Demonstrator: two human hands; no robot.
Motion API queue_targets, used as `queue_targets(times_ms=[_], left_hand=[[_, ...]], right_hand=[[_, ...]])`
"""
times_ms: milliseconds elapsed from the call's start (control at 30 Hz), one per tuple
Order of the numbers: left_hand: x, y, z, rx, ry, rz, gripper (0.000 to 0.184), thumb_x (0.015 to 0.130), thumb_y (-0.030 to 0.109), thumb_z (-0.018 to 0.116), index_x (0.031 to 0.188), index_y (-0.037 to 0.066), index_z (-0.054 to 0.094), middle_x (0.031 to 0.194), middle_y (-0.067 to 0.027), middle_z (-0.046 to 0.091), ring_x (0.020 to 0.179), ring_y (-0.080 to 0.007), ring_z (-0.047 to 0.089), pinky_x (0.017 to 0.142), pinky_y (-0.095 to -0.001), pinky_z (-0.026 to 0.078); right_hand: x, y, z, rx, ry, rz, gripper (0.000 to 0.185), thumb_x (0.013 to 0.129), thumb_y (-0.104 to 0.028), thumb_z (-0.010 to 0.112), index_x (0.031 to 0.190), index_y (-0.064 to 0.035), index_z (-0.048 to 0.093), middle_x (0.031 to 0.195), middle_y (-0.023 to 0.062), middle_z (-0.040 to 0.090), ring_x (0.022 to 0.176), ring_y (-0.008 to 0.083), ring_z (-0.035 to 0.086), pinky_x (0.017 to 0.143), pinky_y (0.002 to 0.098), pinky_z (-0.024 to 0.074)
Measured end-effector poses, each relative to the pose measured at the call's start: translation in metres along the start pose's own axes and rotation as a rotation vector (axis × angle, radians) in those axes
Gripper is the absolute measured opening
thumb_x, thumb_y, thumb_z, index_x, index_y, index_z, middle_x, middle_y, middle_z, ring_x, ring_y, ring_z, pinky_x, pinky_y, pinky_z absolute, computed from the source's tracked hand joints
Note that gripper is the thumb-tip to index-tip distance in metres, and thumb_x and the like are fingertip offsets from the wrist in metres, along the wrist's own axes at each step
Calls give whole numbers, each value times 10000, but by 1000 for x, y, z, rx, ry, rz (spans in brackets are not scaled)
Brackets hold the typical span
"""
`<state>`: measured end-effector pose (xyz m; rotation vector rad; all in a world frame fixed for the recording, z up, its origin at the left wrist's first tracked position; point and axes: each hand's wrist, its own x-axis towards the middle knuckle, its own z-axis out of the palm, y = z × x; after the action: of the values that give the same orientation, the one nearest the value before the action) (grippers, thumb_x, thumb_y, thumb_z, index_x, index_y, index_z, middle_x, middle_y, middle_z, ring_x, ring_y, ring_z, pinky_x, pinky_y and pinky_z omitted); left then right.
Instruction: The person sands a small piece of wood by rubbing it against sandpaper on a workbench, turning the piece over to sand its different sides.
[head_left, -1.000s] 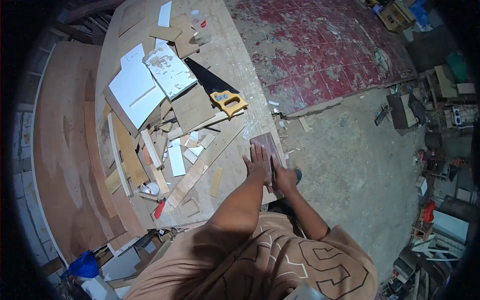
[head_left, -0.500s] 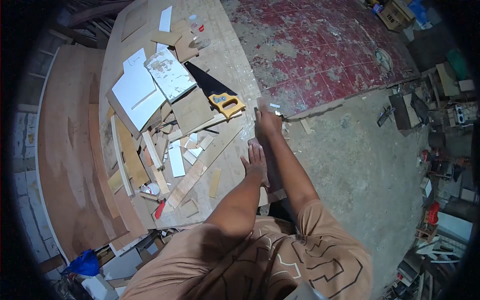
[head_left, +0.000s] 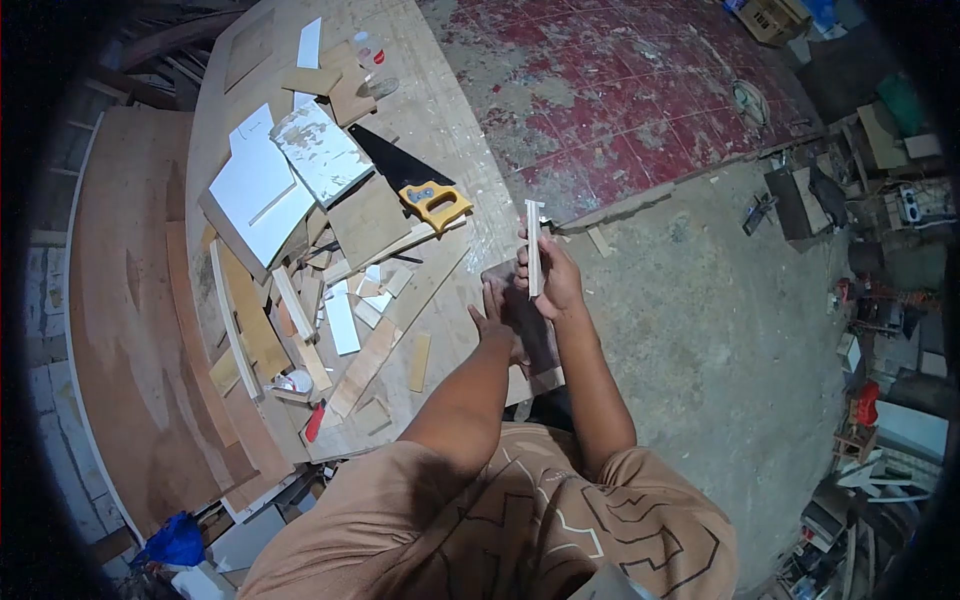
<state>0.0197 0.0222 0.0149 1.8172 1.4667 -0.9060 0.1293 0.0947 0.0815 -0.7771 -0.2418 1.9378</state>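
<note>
A dark brown board point(head_left: 528, 325) lies at the right edge of the wooden worktable point(head_left: 440, 110). My left hand point(head_left: 494, 322) rests on the board's left side with its fingers spread. Over the board's right side, my right hand point(head_left: 552, 275) is closed around a narrow pale strip point(head_left: 534, 250), which points away from me. The strip's exact kind cannot be made out. A handsaw point(head_left: 425, 195) with a yellow handle lies farther up the table.
White panels point(head_left: 255, 185), wood offcuts point(head_left: 375, 365) and a red-handled tool point(head_left: 315, 422) lie on the table's left part. A clear bottle point(head_left: 365, 48) is near the far end. Concrete floor point(head_left: 690, 330) and red tiles point(head_left: 600, 110) are to the right.
My right hand was beside the board, moved forward past its far end, and has now come back a little, lifted, with the pale strip showing. My left hand stays on the board.
</note>
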Motion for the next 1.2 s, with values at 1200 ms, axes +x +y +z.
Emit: queue_targets(times_ms=[1200], left_hand=[[10,7,-1,-57,-5,-106,1548,520,568,895,1539,75,-161,1611,-179,-194,1470,-405,-205,1118,-704,76]], right_hand=[[-43,-17,20,79,-287,59,663,902,-332,432,1437,54,363,1028,255,625,559,170,567,434,248,465]])
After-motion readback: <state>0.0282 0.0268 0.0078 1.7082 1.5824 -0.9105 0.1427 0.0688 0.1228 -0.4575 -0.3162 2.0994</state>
